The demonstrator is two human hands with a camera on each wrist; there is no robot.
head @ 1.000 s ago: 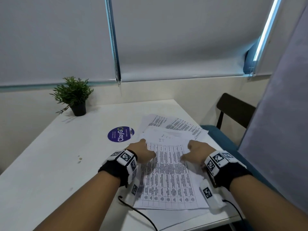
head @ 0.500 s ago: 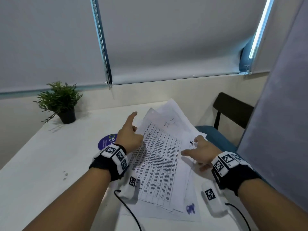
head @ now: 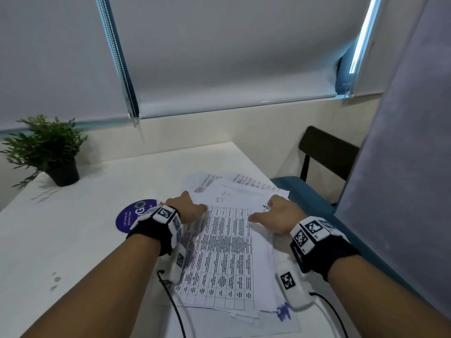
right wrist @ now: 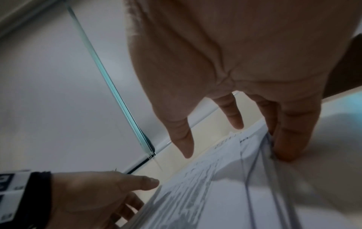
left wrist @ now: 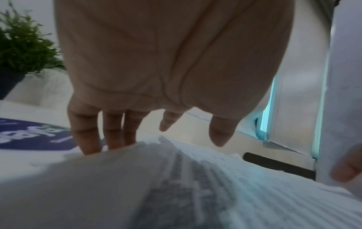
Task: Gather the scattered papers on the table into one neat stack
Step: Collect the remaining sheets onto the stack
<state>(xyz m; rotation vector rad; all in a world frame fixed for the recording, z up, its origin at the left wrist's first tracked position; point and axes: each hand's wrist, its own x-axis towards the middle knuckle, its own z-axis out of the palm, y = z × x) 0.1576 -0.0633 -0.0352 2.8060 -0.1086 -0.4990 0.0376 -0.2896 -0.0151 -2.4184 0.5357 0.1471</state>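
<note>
A loose pile of white printed papers (head: 227, 252) lies on the right part of the white table (head: 73, 240), a sheet with a table on top and offset sheets fanning out at the far and near ends. My left hand (head: 192, 208) stands at the pile's left edge. Its straight fingers (left wrist: 88, 139) touch the table beside the papers (left wrist: 195, 186), thumb above the sheet. My right hand (head: 275, 213) flanks the right edge. Its straight fingers (right wrist: 290, 147) press against the side of the papers (right wrist: 225, 193). Neither hand grips a sheet.
A small potted plant (head: 48, 152) stands at the far left and a round purple sticker (head: 134, 215) lies just left of my left wrist. A dark chair (head: 324, 152) and a grey partition (head: 402, 167) stand close on the right. Black cables (head: 175, 311) trail near the front edge.
Half a second ago the pile lay turned at an angle with my left hand reaching forward along it. Now it lies square to me and both hands are level at its sides.
</note>
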